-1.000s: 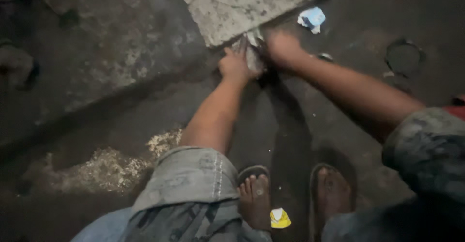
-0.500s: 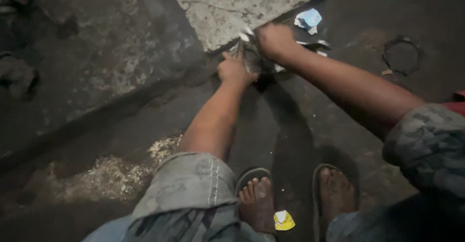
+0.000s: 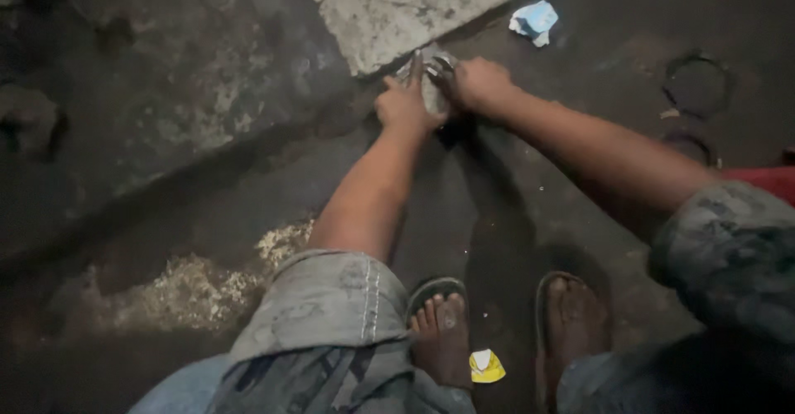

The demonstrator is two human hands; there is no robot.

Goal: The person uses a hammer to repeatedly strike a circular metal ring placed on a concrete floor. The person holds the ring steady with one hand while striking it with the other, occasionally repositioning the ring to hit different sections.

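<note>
A small pale, metallic object (image 3: 432,83) lay on the dark floor (image 3: 207,215) at the slab (image 3: 397,8) corner. The left hand (image 3: 406,103) and right hand (image 3: 476,83) met on it, fingers closed around it. A blue-white wrapper (image 3: 534,21) lay near.

Blue-white scrap (image 3: 534,21), yellow-white wrapper (image 3: 485,367), pale grey slab (image 3: 406,4), camouflage shorts (image 3: 323,331)

Dark, stained concrete floor (image 3: 166,91), dimly lit. A pale slab (image 3: 389,8) lies at top centre. Right of the slab: a blue-white scrap (image 3: 534,21), then a dark ring (image 3: 697,84). Well below it: a yellow scrap (image 3: 485,367).
</note>
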